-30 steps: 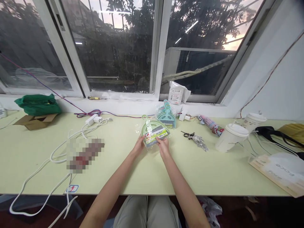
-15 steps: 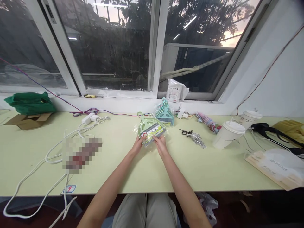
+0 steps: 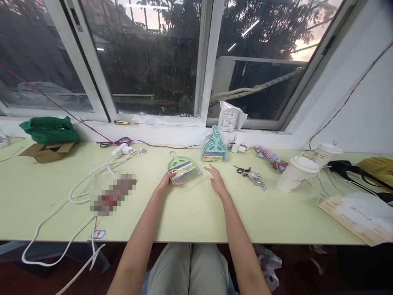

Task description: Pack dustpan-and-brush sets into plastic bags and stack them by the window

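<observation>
My left hand (image 3: 167, 182) grips the lower left edge of a light green dustpan and brush set (image 3: 183, 169) in a clear plastic wrapper. A label and the grey bristles show through the wrapper, and the dustpan's handle points away from me. My right hand (image 3: 216, 180) is off the set, its fingers stretched forward over the table with nothing in them. Just beyond those fingertips stands a row of several wrapped dustpan sets (image 3: 214, 144), the front one turquoise, against the wall below the window.
Keys (image 3: 254, 178), a folded umbrella (image 3: 272, 158) and white lidded cups (image 3: 297, 174) lie to the right, beside a paper bag (image 3: 357, 217). White cables (image 3: 73, 194) and a blurred patch (image 3: 115, 194) are left. A green bag (image 3: 50, 130) rests on an open cardboard box (image 3: 50, 152).
My right hand has let go of the green dustpan set and moved right, its fingers opening. My left hand has carried the set a little to the left.
</observation>
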